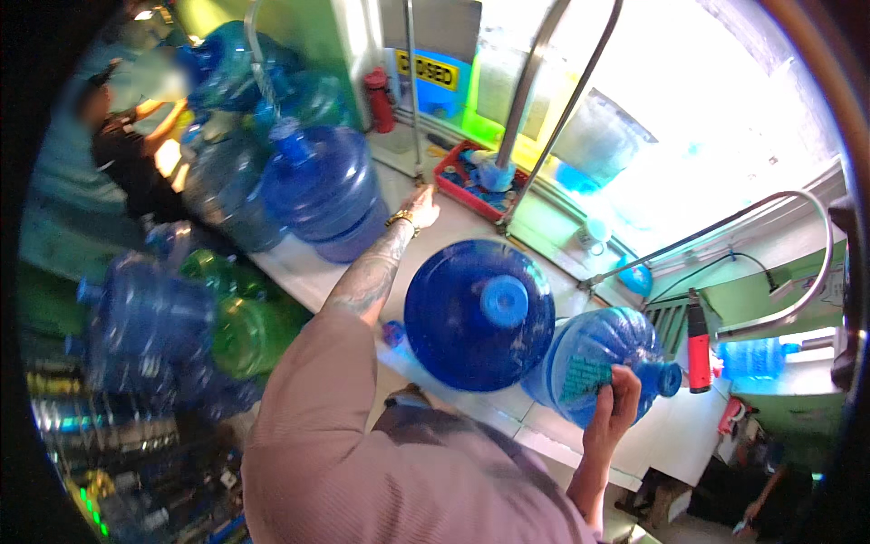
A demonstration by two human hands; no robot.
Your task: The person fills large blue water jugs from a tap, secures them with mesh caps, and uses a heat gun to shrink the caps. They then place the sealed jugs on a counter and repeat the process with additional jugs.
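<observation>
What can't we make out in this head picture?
Head view, left hand: what its fingertips touch; small, blurred.
Head view, right hand: the surface beneath; its fingers cover it.
Head view, dark blue jug: its base; its own body hides it.
Head view, person at far left: hands; blurred.

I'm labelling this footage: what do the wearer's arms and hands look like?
The left sleeve is dusty pink and ribbed. The left forearm bears dark tattoos, with a gold-toned band at its wrist. The left hand and right hand look ungloved.
</observation>
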